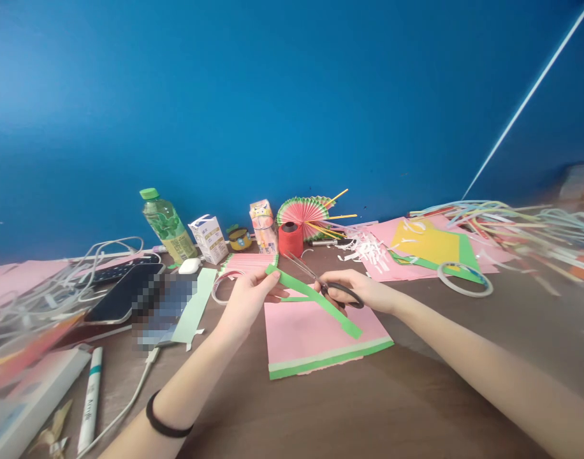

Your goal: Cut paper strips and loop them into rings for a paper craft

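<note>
My left hand [247, 299] pinches the upper end of a long green paper strip [315, 299] that slants down to the right. My right hand [363, 290] grips black-handled scissors [321, 284], their blades open and pointing up-left across the strip. Both hands hover over a stack of pink and green paper sheets [315, 341] lying on the brown table [368, 408]. A black band circles my left wrist.
Along the blue wall stand a green-capped bottle [166, 226], small cartons [210, 238], a red thread spool [291, 238] and a paper fan [302, 215]. Phones and cables [124, 290] lie left, a marker [90, 398] near-left, coloured sheets, a tape ring [464, 280] and paper strips right.
</note>
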Demonstrator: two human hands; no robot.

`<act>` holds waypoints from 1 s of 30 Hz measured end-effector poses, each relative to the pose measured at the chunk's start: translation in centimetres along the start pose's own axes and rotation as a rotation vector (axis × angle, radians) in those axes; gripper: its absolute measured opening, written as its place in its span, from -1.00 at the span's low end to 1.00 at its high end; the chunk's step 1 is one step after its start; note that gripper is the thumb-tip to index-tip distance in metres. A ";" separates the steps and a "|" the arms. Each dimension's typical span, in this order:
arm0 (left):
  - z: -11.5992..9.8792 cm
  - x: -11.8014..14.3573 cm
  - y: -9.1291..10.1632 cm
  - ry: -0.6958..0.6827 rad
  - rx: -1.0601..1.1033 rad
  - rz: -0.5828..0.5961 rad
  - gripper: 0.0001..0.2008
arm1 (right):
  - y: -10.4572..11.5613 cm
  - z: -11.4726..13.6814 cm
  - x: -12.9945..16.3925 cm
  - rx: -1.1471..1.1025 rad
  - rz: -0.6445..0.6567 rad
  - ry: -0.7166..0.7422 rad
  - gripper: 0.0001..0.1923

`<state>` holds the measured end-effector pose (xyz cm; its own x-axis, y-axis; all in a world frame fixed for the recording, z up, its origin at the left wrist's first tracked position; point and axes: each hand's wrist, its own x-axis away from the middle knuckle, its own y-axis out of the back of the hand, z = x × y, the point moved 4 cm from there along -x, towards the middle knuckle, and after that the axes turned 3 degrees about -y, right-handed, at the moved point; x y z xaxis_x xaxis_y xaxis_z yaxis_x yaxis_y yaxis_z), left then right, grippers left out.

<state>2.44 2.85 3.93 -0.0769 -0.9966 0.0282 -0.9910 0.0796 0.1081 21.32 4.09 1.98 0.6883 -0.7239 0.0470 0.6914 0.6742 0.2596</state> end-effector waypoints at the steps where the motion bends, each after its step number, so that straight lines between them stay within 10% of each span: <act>1: -0.1 0.0 0.2 -0.003 0.004 -0.027 -0.78 | 0.1 0.0 0.0 -0.012 -0.016 0.012 -0.66; 16: 0.6 -1.0 1.0 -0.008 0.295 -0.063 -0.81 | -0.1 -0.5 -0.6 -0.140 -0.112 0.041 -0.70; 30: 0.9 0.6 -2.3 -0.003 0.261 0.375 -0.72 | -1.8 -0.2 -0.9 -0.389 -0.125 -0.029 -0.65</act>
<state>4.61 2.10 2.76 -0.4360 -0.8998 0.0143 -0.8889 0.4281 -0.1630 19.55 3.54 1.28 0.5913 -0.8037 0.0665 0.8044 0.5819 -0.1194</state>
